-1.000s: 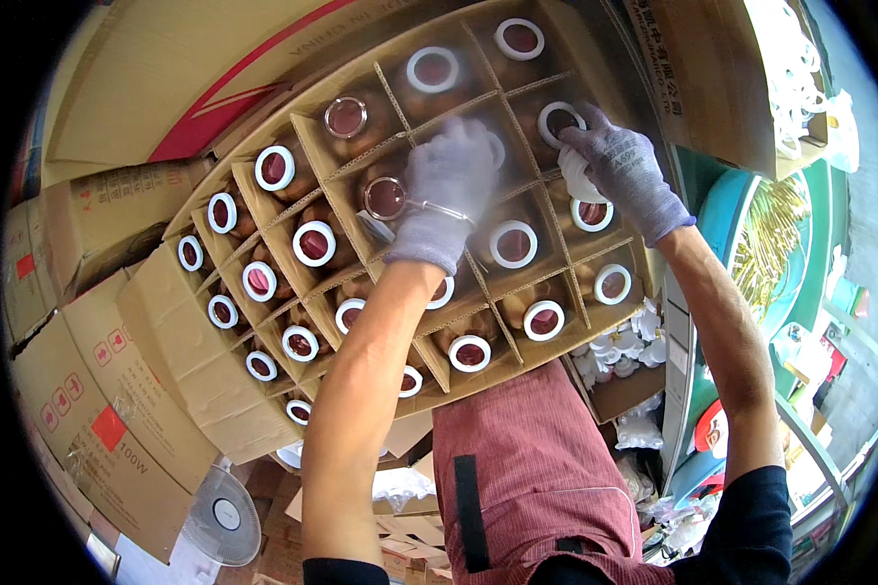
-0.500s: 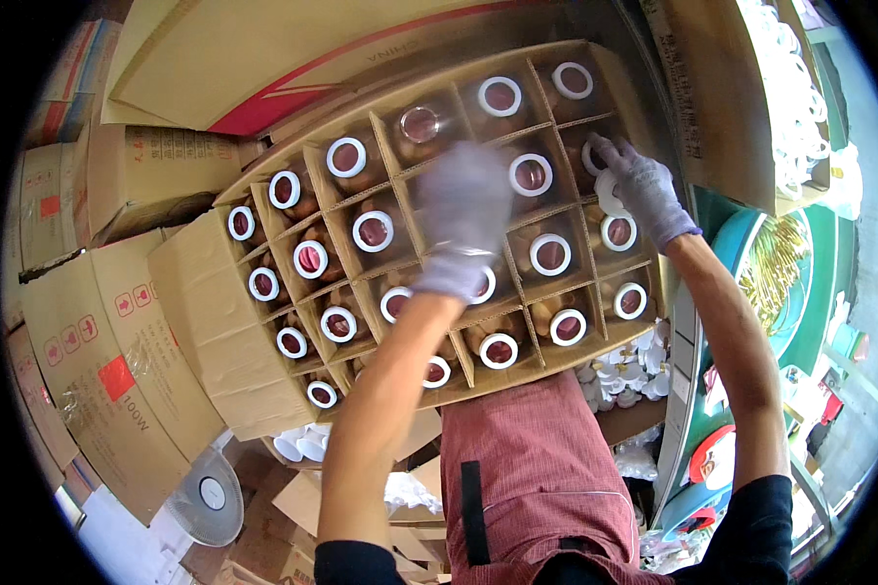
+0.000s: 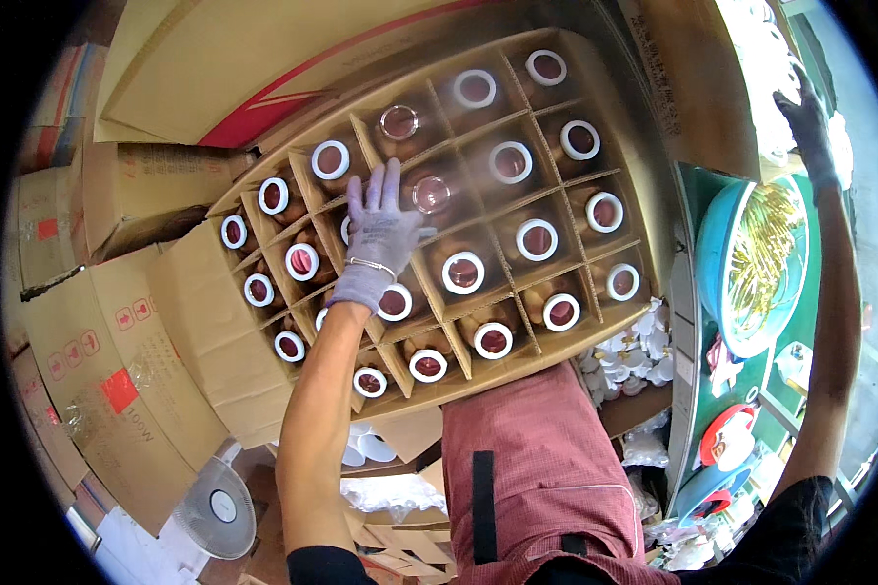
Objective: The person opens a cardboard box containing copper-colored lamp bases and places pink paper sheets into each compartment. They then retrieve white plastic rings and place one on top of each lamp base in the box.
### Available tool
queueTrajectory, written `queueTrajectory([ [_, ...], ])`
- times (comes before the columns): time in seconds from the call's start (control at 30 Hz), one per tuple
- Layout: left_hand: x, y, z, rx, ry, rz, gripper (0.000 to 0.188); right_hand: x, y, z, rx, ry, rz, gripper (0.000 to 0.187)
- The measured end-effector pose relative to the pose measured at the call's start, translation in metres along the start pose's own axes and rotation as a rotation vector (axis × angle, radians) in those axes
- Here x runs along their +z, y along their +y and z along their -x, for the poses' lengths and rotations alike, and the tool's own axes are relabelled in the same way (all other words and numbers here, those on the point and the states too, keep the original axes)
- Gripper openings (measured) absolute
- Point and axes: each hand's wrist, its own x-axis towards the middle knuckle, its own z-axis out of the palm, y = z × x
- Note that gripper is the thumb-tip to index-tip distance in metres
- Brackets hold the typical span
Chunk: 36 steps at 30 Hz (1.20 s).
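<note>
A divided cardboard carton (image 3: 595,336) holds rows of glass jars, most with a white ring around the mouth, such as the jar (image 3: 537,239). Two clear-rimmed jars, the upper one (image 3: 400,122) and the lower one (image 3: 431,194), show no white ring. My left hand (image 3: 379,234), in a pale glove, rests over a jar left of these two, fingers stretched upward; it partly hides that jar. At the far right, my gloved right hand (image 3: 812,127) reaches into a pile of white rings (image 3: 773,58), its fingers apart. Whether it touches a ring is unclear.
An upright cardboard box (image 3: 698,88) holds the white rings. A blue basin (image 3: 712,283) of gold-coloured strips stands on a green surface. White pieces (image 3: 634,356) lie below the carton. Stacked cartons (image 3: 88,341) and a fan (image 3: 215,507) are at left.
My right hand has left the carton's upper right jar, which now shows a white ring, and moved right to the ring pile. My left hand has shifted left.
</note>
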Motion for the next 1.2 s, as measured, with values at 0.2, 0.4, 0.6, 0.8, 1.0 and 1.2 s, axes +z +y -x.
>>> queueTrajectory([
  [0.2,-0.015,-0.006,0.007,0.008,-0.078,-0.071,0.014,0.074,-0.162,0.150,-0.424,-0.313,-0.195,0.053],
  [0.4,-0.033,0.009,0.000,-0.181,0.305,0.481,0.018,0.162,-0.179,0.197,-0.366,-0.351,0.012,0.077],
  [0.6,0.013,0.033,0.000,-0.127,0.253,0.135,0.019,0.150,-0.170,0.188,-0.471,-0.309,-0.020,0.075],
  [0.8,0.001,0.029,0.003,-0.051,0.160,0.106,0.025,0.019,-0.071,0.070,-0.221,0.206,-0.031,0.036],
  [1.0,0.017,0.030,0.007,0.101,0.205,-0.181,0.039,0.091,0.045,0.026,-0.134,-0.082,0.249,0.042],
  [1.2,-0.001,0.023,-0.024,0.051,0.070,-0.055,0.059,0.066,0.010,0.036,0.112,-0.025,-0.065,0.032],
])
